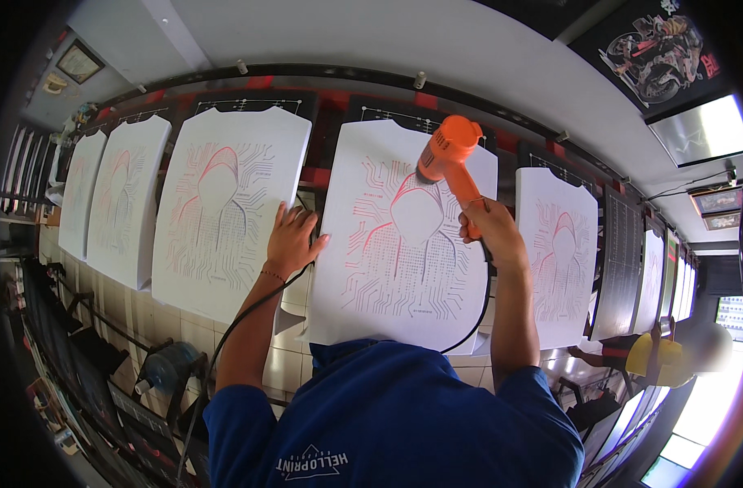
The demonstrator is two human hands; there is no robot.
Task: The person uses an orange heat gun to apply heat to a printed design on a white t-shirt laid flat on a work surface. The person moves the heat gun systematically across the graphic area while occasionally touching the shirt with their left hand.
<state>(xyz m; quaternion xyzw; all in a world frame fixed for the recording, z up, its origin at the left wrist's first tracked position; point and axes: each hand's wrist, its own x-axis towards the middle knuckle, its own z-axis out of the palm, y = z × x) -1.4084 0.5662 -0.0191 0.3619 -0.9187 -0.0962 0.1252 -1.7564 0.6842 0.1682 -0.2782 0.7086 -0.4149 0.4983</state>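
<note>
My right hand (pixel 495 228) is wrapped round the handle of an orange hair dryer (pixel 454 150). The dryer's dark nozzle points down at the upper part of the print on the white T-shirt (pixel 339 268) in front of me. This shirt lies flat over a dark board and carries a red and blue-grey hooded figure with circuit-like lines. My left hand (pixel 292 236) has its fingers apart at the right edge of the neighbouring white T-shirt (pixel 213 268), its thumb by the middle shirt's left edge. A black cord (pixel 254 307) runs along my left forearm to that hand.
More printed white shirts (pixel 128 195) line the row at left, and another shirt (pixel 560 236) lies at right. Beyond it stands a bare dark board (pixel 619 264). A person in yellow (pixel 656 358) is at the far right. A blue water bottle (pixel 170 364) stands low at left.
</note>
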